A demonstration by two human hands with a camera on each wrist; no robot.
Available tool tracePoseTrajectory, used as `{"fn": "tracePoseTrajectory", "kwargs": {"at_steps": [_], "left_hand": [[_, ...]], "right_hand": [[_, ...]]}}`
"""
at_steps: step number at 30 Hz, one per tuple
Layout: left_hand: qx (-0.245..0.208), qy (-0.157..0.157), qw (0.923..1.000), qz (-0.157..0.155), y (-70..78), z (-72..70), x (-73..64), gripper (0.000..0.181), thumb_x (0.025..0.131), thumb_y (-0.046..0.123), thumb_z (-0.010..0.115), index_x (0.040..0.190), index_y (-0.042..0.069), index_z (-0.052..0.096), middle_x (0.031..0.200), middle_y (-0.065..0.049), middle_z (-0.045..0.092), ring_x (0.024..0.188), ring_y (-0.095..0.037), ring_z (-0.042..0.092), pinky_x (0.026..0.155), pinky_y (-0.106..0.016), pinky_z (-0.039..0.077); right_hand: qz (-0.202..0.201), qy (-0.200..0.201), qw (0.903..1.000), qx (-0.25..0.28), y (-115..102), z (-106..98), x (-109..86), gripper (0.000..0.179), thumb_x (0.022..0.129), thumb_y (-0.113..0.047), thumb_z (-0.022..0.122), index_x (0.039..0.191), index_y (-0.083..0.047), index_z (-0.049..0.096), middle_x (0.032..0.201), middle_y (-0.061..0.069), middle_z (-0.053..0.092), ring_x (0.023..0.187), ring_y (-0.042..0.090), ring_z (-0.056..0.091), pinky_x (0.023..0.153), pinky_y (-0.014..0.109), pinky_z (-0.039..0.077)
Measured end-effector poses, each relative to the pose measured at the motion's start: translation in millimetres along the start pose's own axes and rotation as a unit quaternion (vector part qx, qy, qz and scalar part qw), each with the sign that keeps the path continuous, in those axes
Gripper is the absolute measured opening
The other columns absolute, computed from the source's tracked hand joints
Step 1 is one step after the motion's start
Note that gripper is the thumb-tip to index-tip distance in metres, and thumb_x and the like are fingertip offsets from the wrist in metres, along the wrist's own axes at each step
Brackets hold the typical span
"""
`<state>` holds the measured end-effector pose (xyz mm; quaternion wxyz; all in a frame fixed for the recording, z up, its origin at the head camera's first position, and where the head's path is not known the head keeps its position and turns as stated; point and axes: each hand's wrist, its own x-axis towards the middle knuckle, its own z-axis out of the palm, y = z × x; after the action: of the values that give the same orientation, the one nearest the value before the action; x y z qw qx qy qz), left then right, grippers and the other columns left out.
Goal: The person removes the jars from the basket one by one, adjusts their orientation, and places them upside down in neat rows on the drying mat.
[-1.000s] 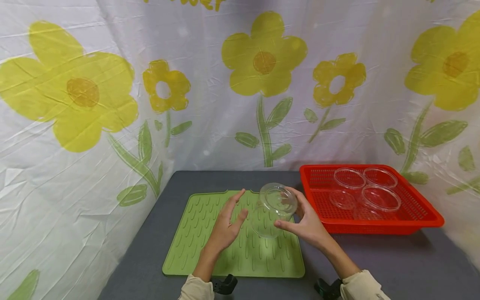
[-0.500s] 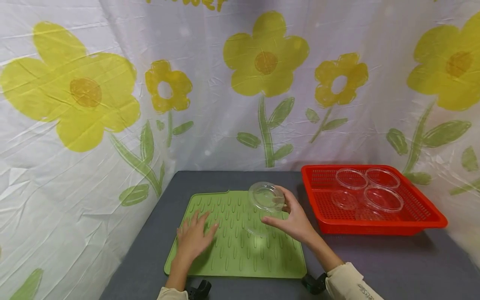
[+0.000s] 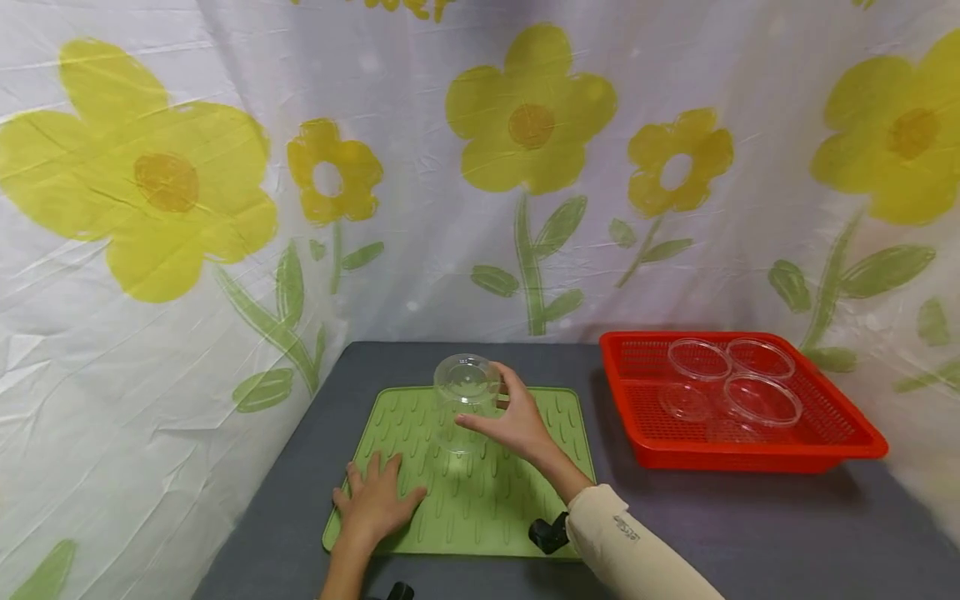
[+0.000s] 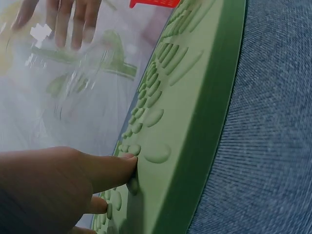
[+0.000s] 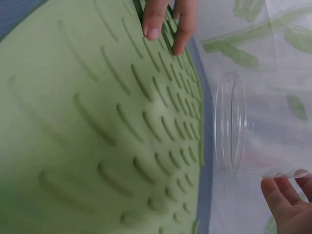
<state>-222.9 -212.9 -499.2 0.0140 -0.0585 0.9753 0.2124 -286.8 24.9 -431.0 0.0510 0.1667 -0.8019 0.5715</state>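
Observation:
A clear plastic jar [image 3: 467, 396] is in my right hand [image 3: 517, 423], whose thumb and fingers grip its right side in the head view. Its rimmed end points down and hangs above the green ridged mat [image 3: 480, 517], as the right wrist view shows with the jar [image 5: 273, 122] apart from the mat. My left hand [image 3: 375, 506], fingers spread, rests on the mat's left front part. The left wrist view has the thumb of the left hand [image 4: 58, 180] touching the mat's bumps.
On the right a red perforated basket [image 3: 750, 460] holds three more clear jars [image 3: 762, 400] standing upright. The dark grey table [image 3: 712, 533] lies under everything. Behind it hangs a white sheet [image 3: 420, 308] with painted yellow flowers.
My right hand has carried the jar leftward over the mat. The left hand has moved away from near the jar, down and left onto the mat. The mat appears shifted slightly left.

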Motion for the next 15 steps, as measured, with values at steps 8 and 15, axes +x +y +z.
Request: {"fn": "tracePoseTrajectory", "kwargs": {"at_steps": [8, 15], "left_hand": [[0.002, -0.011, 0.9999, -0.007, -5.2, -2.0, -2.4, 0.078, 0.092, 0.052, 0.068, 0.152, 0.008, 0.045, 0.162, -0.035, 0.024, 0.144, -0.071, 0.005, 0.103, -0.090, 0.012], [0.003, -0.006, 1.0000, 0.000, -2.2, -1.1, -0.8, 0.077, 0.092, 0.053, 0.068, 0.152, 0.009, 0.046, 0.161, -0.035, 0.025, 0.144, -0.071, 0.006, 0.103, -0.090, 0.013]], "right_hand": [[-0.013, -0.025, 0.9995, -0.013, -1, 39, 21.9, 0.096, 0.082, -0.035, 0.087, 0.158, -0.014, 0.033, 0.150, 0.013, 0.049, 0.134, 0.033, 0.052, 0.105, 0.053, 0.050], [0.011, -0.030, 0.9992, -0.024, -3, 55, 35.7, 0.098, 0.082, -0.039, 0.086, 0.159, -0.012, 0.031, 0.151, 0.015, 0.048, 0.133, 0.035, 0.052, 0.103, 0.054, 0.050]]}}
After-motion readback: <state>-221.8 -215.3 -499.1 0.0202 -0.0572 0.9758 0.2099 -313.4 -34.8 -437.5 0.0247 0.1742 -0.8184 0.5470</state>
